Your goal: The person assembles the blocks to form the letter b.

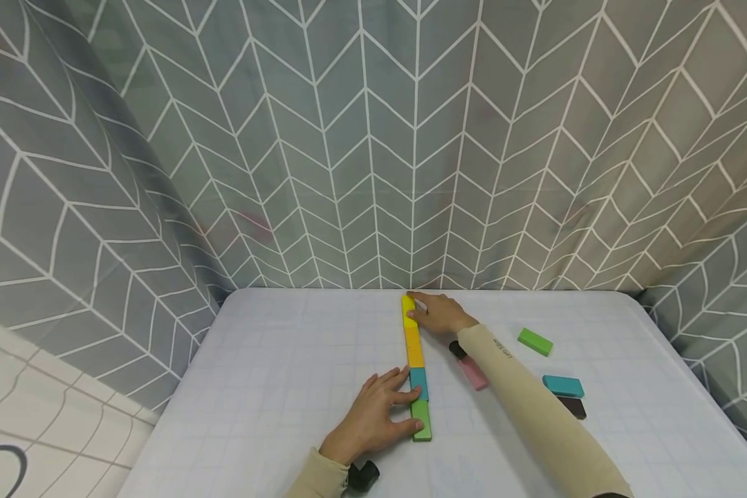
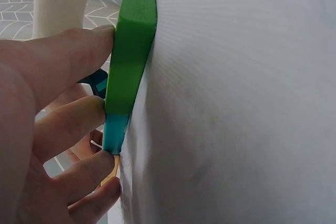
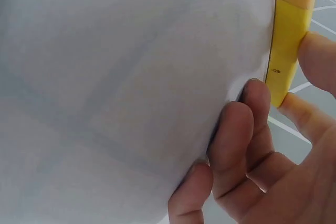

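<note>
A straight row of thin blocks lies end to end on the white table. From far to near it runs yellow block (image 1: 409, 311), orange block (image 1: 414, 347), blue block (image 1: 418, 379) and green block (image 1: 421, 411). My left hand (image 1: 372, 417) is spread along the row's near left side; its thumb touches the green block, other fingertips are at the blue one. At the far end, my right hand (image 1: 443, 315) touches the yellow block. In the right wrist view its thumb is on the block's side, its index fingertip at the end, its other fingertips against the tabletop.
Under the right forearm lies a pink block (image 1: 474, 375). Farther right are a loose green block (image 1: 535, 342) and a blue block (image 1: 563, 386) beside a dark brown block (image 1: 574, 407). A grey patterned curtain (image 1: 386, 173) hangs right behind the table's far edge.
</note>
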The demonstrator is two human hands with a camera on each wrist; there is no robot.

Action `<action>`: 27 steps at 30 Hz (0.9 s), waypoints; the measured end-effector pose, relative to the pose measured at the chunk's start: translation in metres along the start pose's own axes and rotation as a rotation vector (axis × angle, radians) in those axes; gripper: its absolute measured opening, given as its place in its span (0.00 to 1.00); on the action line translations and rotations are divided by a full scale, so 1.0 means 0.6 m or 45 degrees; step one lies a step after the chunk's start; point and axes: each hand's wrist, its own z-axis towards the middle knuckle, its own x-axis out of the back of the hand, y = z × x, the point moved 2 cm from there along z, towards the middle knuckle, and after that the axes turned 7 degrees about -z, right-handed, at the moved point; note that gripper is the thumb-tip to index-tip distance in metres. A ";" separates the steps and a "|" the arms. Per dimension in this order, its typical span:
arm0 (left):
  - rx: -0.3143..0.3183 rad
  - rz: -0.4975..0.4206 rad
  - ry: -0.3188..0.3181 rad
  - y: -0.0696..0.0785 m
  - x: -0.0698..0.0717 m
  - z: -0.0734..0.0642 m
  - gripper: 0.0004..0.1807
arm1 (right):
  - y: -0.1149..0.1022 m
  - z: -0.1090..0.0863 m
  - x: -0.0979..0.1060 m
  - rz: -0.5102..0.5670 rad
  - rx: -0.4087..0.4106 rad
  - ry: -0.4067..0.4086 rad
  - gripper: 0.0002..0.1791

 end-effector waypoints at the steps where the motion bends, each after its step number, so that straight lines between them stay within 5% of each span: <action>1: -0.001 -0.001 0.002 0.000 0.000 0.000 0.32 | -0.001 -0.001 0.001 -0.002 0.008 -0.003 0.34; 20: 0.006 -0.010 -0.006 0.001 0.000 -0.002 0.32 | -0.003 -0.006 -0.001 -0.024 0.021 -0.004 0.34; 27: 0.017 -0.004 -0.010 0.001 -0.002 -0.001 0.32 | 0.020 -0.021 0.006 0.201 0.012 -0.058 0.40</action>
